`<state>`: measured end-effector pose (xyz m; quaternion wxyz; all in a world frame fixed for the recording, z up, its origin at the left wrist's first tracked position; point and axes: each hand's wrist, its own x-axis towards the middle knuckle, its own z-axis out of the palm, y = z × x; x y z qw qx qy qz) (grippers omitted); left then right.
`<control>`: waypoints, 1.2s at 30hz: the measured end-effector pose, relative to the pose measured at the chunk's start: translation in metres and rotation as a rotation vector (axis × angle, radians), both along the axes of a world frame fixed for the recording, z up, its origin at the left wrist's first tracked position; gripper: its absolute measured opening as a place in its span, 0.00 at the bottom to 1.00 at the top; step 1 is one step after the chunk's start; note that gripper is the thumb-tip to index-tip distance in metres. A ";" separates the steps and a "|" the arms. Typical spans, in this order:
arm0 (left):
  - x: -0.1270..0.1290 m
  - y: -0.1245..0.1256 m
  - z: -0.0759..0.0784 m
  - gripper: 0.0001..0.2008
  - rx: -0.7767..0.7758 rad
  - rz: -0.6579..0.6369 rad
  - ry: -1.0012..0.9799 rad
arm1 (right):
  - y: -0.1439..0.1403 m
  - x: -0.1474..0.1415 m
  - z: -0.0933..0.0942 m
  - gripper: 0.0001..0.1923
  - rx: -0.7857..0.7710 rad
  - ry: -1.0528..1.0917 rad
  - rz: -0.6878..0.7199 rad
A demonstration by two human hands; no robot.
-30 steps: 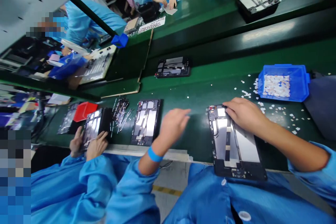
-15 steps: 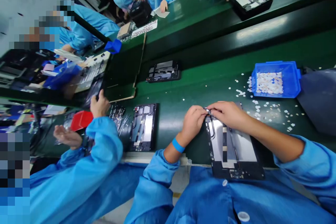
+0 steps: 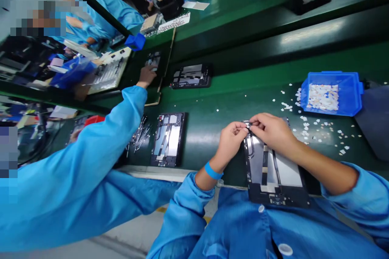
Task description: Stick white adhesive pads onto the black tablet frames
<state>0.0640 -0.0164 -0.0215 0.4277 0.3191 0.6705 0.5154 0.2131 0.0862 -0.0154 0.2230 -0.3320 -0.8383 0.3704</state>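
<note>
Both hands, the left hand (image 3: 231, 138) having come across from the open green surface (image 3: 212, 125), now pinch a small part together at the top edge of the tablet frame (image 3: 273, 170), each grip clenched on it.

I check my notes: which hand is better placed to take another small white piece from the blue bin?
Probably the right hand: the blue bin lies on its side, beyond the tablet frame. The left hand sits farther away.
</note>
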 end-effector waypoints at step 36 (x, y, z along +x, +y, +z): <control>0.001 0.002 -0.009 0.07 0.051 0.050 -0.085 | 0.089 0.106 0.028 0.11 0.364 -0.466 -0.565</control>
